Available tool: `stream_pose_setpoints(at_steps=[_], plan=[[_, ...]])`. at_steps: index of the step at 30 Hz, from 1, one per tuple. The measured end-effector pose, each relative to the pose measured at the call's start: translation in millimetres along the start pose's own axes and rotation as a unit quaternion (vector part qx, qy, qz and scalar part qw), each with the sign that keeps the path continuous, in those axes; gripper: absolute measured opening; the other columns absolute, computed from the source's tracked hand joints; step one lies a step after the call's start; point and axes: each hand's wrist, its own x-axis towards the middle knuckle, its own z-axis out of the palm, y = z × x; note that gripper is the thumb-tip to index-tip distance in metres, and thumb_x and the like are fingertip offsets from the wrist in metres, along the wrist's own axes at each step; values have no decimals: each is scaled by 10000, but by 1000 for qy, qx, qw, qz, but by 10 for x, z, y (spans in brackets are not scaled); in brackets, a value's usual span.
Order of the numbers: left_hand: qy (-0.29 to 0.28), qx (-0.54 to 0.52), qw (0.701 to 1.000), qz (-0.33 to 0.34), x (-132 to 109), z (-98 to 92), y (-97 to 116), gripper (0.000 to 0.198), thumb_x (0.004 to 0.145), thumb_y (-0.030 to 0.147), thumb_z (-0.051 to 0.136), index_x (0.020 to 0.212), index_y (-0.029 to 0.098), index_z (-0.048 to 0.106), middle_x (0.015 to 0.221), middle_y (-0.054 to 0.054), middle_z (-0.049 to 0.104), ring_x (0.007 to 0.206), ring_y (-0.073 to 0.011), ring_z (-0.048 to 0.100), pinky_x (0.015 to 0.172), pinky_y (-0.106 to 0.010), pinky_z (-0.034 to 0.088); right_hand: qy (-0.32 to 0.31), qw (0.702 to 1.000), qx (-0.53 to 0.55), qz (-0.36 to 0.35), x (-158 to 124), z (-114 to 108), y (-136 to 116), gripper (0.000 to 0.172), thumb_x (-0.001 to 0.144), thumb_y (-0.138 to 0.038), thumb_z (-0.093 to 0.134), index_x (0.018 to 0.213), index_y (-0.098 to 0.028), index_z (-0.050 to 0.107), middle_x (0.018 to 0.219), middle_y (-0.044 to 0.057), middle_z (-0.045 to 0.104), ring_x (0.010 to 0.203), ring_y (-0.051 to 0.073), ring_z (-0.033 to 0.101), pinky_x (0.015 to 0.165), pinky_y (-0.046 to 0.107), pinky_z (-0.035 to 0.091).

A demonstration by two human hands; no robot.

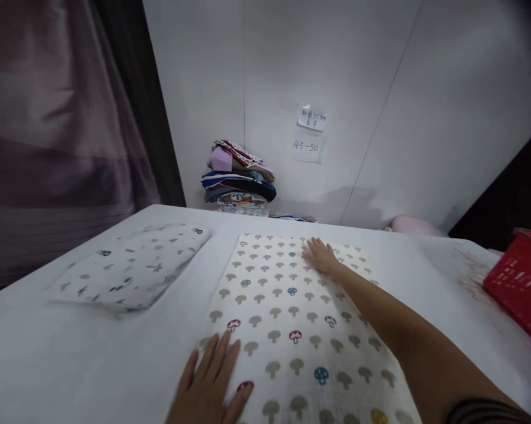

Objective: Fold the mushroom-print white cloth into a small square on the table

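A white cloth printed with grey, red, blue and green mushrooms [274, 312] lies spread on the white table [115, 359] in front of me. My left hand [212, 380] rests flat on its near left edge, fingers stretched out. Farther off, my right hand [319, 256] presses on the cloth near its far edge, fingers extended, and the forearm crosses over the cloth's right side. Neither hand grips anything. To the left lies a folded white cloth with small dark and grey prints [137, 265], apart from both hands.
Behind the table's far edge a stack of folded fabrics [239, 176] stands against the white wall [195, 70]. Paper labels [308, 147] hang on the wall. A red basket [521, 282] sits at the right edge. A pinkish curtain [49, 118] hangs at the left.
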Motion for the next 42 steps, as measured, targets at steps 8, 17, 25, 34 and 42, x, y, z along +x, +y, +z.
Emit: stream_pose_setpoints(at_steps=[8, 17, 25, 34, 42], plan=[[-19, -16, 1000, -17, -40, 76, -43, 591, 854, 558, 525, 1417, 394, 590, 1529, 56, 497, 1380, -325, 520, 1084, -520, 517, -27, 998, 6, 65, -45, 30, 401, 760, 982, -604, 265, 1633, -214, 244, 1706, 72, 127, 1572, 303, 84, 1247, 509, 129], [91, -52, 995, -2, -6, 104, -35, 877, 817, 553, 507, 1591, 479, 102, 1479, 66, 562, 1243, -366, 631, 929, -575, 609, -5, 995, -2, 104, -90, -12, 747, 691, 1018, -539, 250, 1607, -180, 294, 1701, 103, 162, 1568, 287, 128, 1240, 537, 169], [137, -62, 989, 16, -25, 271, -93, 945, 714, 596, 600, 1578, 455, 242, 1493, 17, 554, 1248, -306, 618, 1121, -508, 455, 14, 992, -5, 125, -136, -10, 952, 697, 1033, -537, 247, 1599, -135, 305, 1694, 148, 168, 1561, 308, 127, 1231, 514, 166], [139, -48, 989, 9, 23, 200, -67, 930, 740, 596, 552, 1589, 473, 192, 1440, 28, 607, 1177, -324, 668, 936, -505, 594, 22, 986, -15, 163, -163, -7, 1201, 681, 1017, -562, 242, 1616, -238, 264, 1703, 93, 173, 1568, 285, 109, 1232, 576, 134], [127, -46, 991, 7, 36, 114, -32, 926, 777, 561, 536, 1601, 457, 127, 1453, 36, 590, 1215, -344, 650, 878, -552, 616, 35, 981, -26, 191, -291, 43, 1251, 635, 1020, -525, 243, 1595, -268, 323, 1679, 98, 253, 1555, 302, 167, 1220, 601, 163]])
